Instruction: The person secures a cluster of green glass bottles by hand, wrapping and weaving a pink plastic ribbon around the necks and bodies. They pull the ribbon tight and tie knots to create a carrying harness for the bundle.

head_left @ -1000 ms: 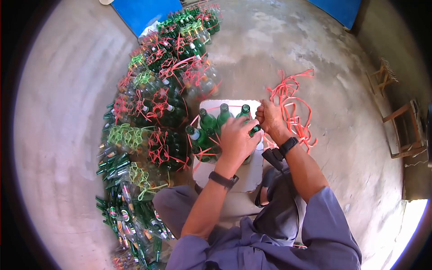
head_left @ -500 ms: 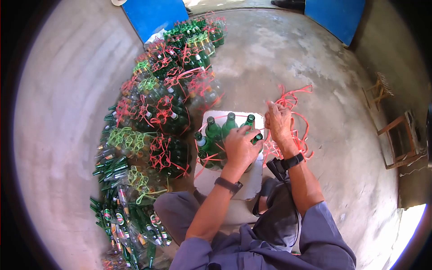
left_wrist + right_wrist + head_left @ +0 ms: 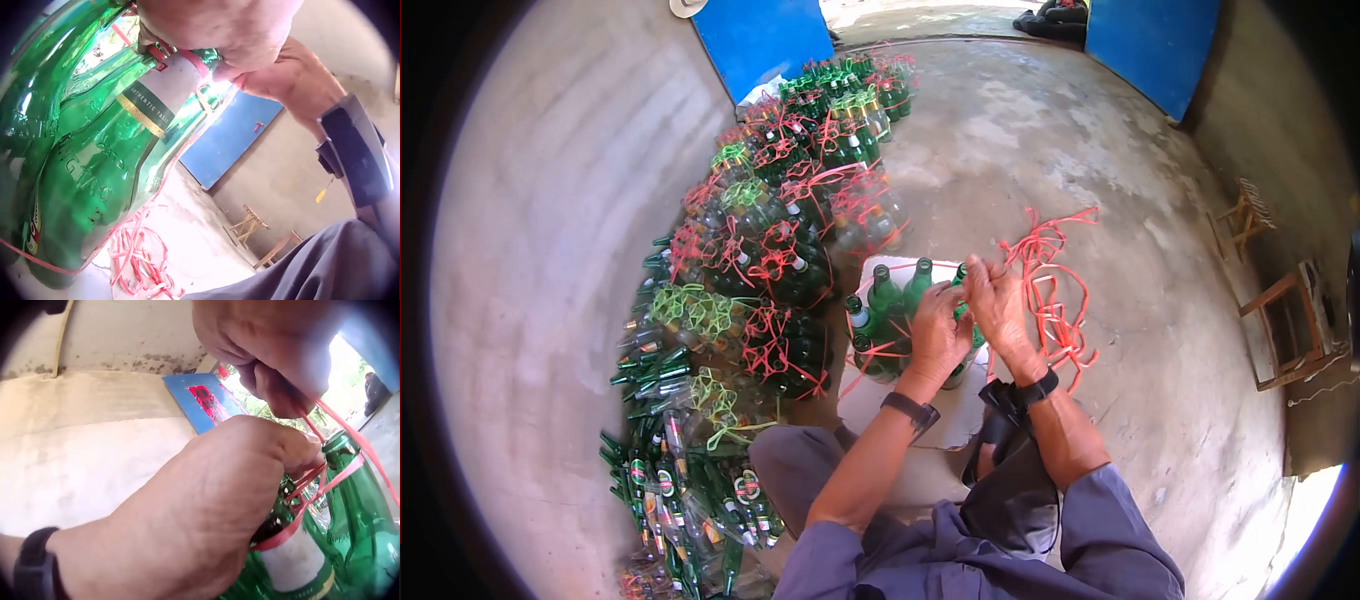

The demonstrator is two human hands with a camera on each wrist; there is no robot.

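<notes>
Green bottles stand grouped upright on a white board, with red strap looped round their necks. My left hand is at the necks on the group's right side, its fingers curled on the strap beside a white-labelled bottle. Close against it, my right hand pinches the strap, which runs out from its curled fingers in the right wrist view. The two hands hide the rightmost bottle tops in the head view.
Tied bundles of bottles line the left side, with loose bottles nearer me. A tangle of red strap lies on the floor to the right. Wooden frames stand by the right wall, and blue doors at the far end.
My right hand has come back left and down from beyond the board's right side to meet my left hand at the bottle necks. The head view has shifted, showing more of the doorway.
</notes>
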